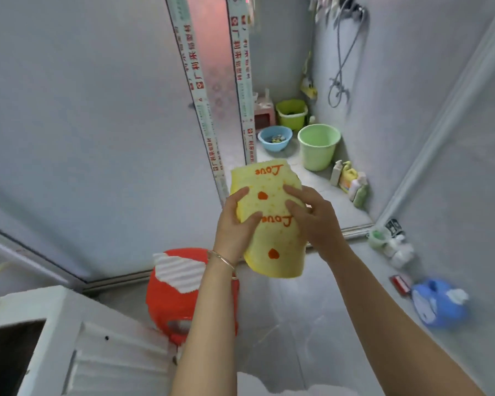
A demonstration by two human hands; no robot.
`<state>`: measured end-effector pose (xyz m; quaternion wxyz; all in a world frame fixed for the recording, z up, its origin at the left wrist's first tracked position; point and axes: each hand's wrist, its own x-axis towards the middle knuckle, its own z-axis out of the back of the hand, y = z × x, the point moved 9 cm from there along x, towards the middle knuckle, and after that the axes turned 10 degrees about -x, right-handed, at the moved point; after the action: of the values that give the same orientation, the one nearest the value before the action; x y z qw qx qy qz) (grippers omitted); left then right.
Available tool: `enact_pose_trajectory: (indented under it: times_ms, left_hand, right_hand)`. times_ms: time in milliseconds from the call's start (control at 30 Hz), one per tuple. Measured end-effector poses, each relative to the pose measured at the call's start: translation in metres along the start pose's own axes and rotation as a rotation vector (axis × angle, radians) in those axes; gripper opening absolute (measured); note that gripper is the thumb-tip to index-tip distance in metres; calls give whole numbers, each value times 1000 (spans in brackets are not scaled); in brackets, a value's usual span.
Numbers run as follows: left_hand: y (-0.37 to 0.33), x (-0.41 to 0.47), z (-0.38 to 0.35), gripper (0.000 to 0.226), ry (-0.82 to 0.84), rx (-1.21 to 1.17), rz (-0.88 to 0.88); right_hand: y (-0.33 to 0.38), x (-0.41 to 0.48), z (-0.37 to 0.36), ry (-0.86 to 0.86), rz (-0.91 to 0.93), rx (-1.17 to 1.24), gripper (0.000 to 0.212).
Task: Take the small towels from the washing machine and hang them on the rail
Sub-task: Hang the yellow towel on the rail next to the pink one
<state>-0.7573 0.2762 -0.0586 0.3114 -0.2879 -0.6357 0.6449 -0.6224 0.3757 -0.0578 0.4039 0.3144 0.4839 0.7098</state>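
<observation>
You've got the small yellow terry towel with orange hearts [269, 227] mid-frame, long axis running top to bottom, left hand [236, 227] gripping its left edge, right hand [312, 221] its right, both equally near, white washing machine [77, 338] lower left, no rail in sight.

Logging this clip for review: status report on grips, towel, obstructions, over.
Left grip and right grip both holding small yellow cloth towel with orange hearts, spread in the air. Rail not in sight. Nothing in the way.
</observation>
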Motion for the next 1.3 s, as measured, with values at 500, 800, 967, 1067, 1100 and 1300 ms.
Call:
enact_pose_trajectory:
  times_ms: [500,800,967,1067,1100,1300]
  left_hand:
    - [-7,53,-210,49,455,-70,56]
    - [-38,119,-326,49,756,-19,-70]
    - [-61,136,-392,50,938,-46,-162]
    - [-79,129,-429,50,1043,-45,-217]
    - [-85,125,-441,50,1078,-49,-229]
    - [-115,92,-515,48,1245,-105,-259]
  right_hand:
    - [-53,15,181,-445,-143,-76,33]
    - [-61,61,263,-734,-162,-107,37]
    - [-58,63,305,-929,-170,-131,37]
    - [-52,54,332,-1031,-166,-159,38]
    - [-50,49,342,-1066,-171,-164,38]
    - [-41,14,404,-1248,-178,-175,39]
